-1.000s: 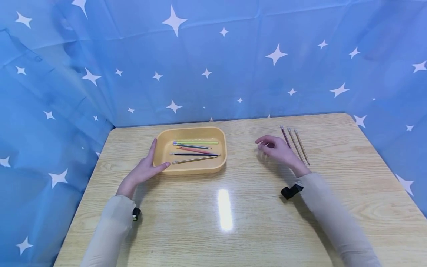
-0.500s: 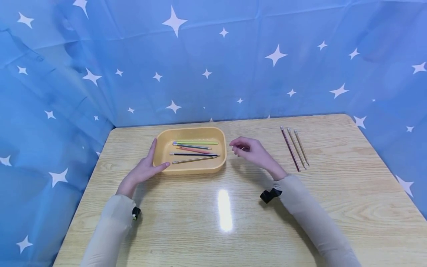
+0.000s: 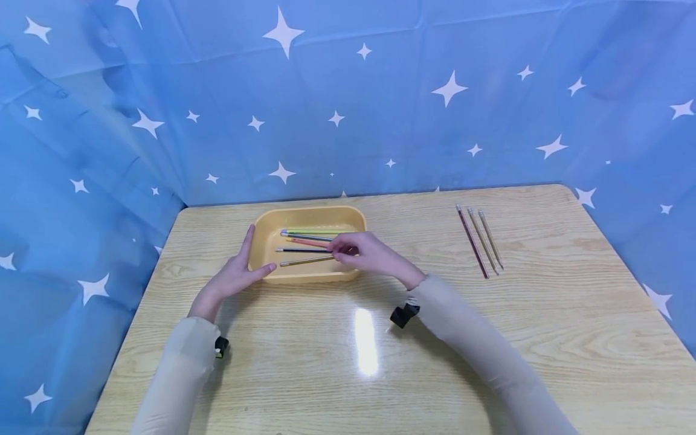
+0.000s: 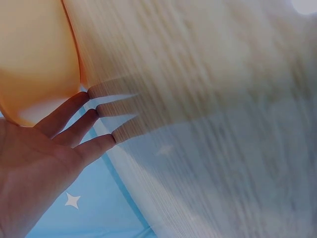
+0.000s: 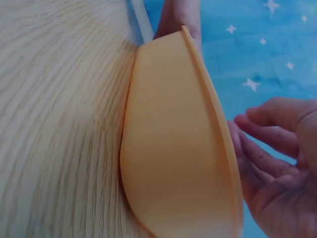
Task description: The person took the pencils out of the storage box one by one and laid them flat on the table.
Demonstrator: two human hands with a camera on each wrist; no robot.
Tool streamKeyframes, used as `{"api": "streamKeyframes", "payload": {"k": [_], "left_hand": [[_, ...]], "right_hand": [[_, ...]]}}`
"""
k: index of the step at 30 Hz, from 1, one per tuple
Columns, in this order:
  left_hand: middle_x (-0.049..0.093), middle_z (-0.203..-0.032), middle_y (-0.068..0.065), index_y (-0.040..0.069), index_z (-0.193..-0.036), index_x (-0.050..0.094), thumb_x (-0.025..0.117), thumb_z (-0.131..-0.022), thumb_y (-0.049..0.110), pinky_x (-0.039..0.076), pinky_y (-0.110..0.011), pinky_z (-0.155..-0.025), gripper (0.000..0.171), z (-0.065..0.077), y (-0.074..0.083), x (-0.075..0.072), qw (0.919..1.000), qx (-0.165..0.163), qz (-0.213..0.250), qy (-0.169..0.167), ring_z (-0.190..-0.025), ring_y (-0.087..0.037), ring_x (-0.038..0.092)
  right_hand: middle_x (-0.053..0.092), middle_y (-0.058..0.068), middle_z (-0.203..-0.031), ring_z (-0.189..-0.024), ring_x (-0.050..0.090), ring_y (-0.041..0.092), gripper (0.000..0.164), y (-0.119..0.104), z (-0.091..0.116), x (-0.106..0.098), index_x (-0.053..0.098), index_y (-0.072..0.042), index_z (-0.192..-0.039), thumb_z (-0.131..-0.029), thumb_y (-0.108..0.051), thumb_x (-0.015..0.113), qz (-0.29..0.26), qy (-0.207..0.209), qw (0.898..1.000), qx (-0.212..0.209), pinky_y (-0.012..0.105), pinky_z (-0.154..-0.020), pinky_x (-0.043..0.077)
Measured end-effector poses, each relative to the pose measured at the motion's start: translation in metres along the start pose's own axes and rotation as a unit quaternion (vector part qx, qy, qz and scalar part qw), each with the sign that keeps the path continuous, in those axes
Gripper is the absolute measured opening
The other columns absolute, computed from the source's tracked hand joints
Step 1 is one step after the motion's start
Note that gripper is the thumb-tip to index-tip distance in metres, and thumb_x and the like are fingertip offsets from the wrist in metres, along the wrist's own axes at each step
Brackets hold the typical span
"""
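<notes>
A yellow-orange tray (image 3: 304, 279) sits at the back left of the table, with several pencils lying lengthwise in it. My left hand (image 3: 231, 278) rests against the tray's left end, thumb over the near rim. In the left wrist view its straight fingers (image 4: 74, 126) reach down beside the tray wall to the tabletop. Over the tray's right part is my right hand (image 3: 367, 252), fingers loosely bent. Its fingertips overlap the right ends of a black pencil (image 3: 304, 250) and a gold pencil (image 3: 306, 261). Nothing shows between the fingers in the right wrist view.
To the right, a maroon pencil (image 3: 472, 241) and two gold pencils (image 3: 483, 241) lie side by side on the wooden table (image 3: 435, 374). A blue curtain (image 3: 380, 109) with white stars hangs behind the table and along its left side.
My right hand has moved left from beside the maroon pencil, across the table, to over the tray. The left hand and the tray have stayed in place.
</notes>
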State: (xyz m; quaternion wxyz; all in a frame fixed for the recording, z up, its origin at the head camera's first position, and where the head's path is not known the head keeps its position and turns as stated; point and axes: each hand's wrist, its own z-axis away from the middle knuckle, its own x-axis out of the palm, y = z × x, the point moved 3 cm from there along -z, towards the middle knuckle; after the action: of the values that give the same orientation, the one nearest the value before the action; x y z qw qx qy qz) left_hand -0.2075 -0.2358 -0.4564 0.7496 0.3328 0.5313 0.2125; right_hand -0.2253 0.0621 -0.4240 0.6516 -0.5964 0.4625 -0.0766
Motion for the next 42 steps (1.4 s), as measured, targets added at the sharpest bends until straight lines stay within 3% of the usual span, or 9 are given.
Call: {"api": "streamKeyframes", "payload": {"k": [4,10,16,24,29,34,39,42], "left_hand": [[0.009,-0.153,-0.034,0.016,-0.152,-0.019,0.062,-0.092,0.046,0.024,-0.061,-0.106,0.105,0.0,0.001,0.0,1.0,0.001,0.002,-0.002,-0.131,-0.056,0.026],[0.011,-0.153,-0.034,0.016,-0.153,-0.019,0.062,-0.092,0.046,0.024,-0.06,-0.107,0.106,0.0,0.001,0.0,1.0,0.002,0.001,-0.002,-0.132,-0.054,0.026],[0.012,-0.153,-0.033,0.015,-0.153,-0.018,0.062,-0.091,0.047,0.025,-0.06,-0.106,0.106,0.0,-0.001,-0.001,1.0,0.0,-0.004,0.003,-0.132,-0.053,0.027],[0.014,-0.151,-0.035,0.016,-0.153,-0.018,0.062,-0.091,0.047,0.027,-0.06,-0.106,0.106,-0.002,-0.002,-0.001,1.0,-0.001,-0.005,0.006,-0.131,-0.054,0.029],[0.015,-0.151,-0.036,0.016,-0.153,-0.017,0.063,-0.091,0.047,0.027,-0.06,-0.105,0.106,-0.002,-0.003,-0.001,1.0,0.001,-0.005,0.007,-0.13,-0.055,0.03],[0.014,-0.151,-0.035,0.016,-0.153,-0.018,0.063,-0.091,0.046,0.026,-0.06,-0.106,0.106,-0.001,-0.002,-0.001,1.0,0.001,-0.001,0.005,-0.131,-0.053,0.029],[0.011,-0.153,-0.033,0.016,-0.153,-0.018,0.063,-0.091,0.046,0.025,-0.059,-0.107,0.106,-0.002,-0.002,-0.001,1.0,0.004,0.002,0.006,-0.132,-0.053,0.027],[0.01,-0.154,-0.031,0.017,-0.153,-0.018,0.063,-0.091,0.047,0.025,-0.058,-0.107,0.106,-0.002,-0.002,-0.001,0.9999,0.005,0.004,0.008,-0.132,-0.052,0.028]], "right_hand": [[0.067,0.021,-0.104,-0.092,0.064,0.018,0.023,-0.002,-0.011,0.011,0.063,0.007,-0.114,-0.093,0.002,0.058,0.007,-0.041,0.999,-0.004,0.025,-0.081,0.052],[0.067,0.018,-0.105,-0.09,0.064,0.015,0.021,-0.002,-0.023,0.021,0.064,0.006,-0.113,-0.093,0.0,0.06,0.029,-0.066,0.997,0.003,0.022,-0.08,0.051],[0.068,0.015,-0.103,-0.093,0.063,0.014,0.022,0.0,-0.034,0.026,0.065,0.003,-0.115,-0.094,-0.003,0.06,0.048,-0.097,0.993,0.042,0.023,-0.084,0.049],[0.062,0.007,-0.123,-0.115,0.057,0.019,0.03,0.01,-0.041,0.032,0.061,-0.003,-0.127,-0.099,-0.01,0.054,0.042,-0.177,0.978,0.098,0.027,-0.096,0.044],[0.06,0.004,-0.125,-0.113,0.056,0.016,0.031,0.011,-0.043,0.035,0.06,-0.006,-0.129,-0.101,-0.013,0.049,0.036,-0.206,0.972,0.107,0.027,-0.092,0.045],[0.063,0.009,-0.121,-0.112,0.058,0.018,0.03,0.01,-0.043,0.034,0.06,-0.002,-0.128,-0.1,-0.012,0.052,0.027,-0.181,0.978,0.102,0.028,-0.093,0.045],[0.065,0.009,-0.113,-0.098,0.059,0.016,0.026,0.01,-0.044,0.03,0.063,-0.002,-0.121,-0.098,-0.011,0.054,0.032,-0.106,0.988,0.109,0.028,-0.087,0.045],[0.065,0.007,-0.113,-0.1,0.059,0.016,0.025,0.012,-0.045,0.029,0.064,-0.002,-0.12,-0.098,-0.01,0.055,0.029,-0.072,0.99,0.116,0.028,-0.088,0.046]]}}
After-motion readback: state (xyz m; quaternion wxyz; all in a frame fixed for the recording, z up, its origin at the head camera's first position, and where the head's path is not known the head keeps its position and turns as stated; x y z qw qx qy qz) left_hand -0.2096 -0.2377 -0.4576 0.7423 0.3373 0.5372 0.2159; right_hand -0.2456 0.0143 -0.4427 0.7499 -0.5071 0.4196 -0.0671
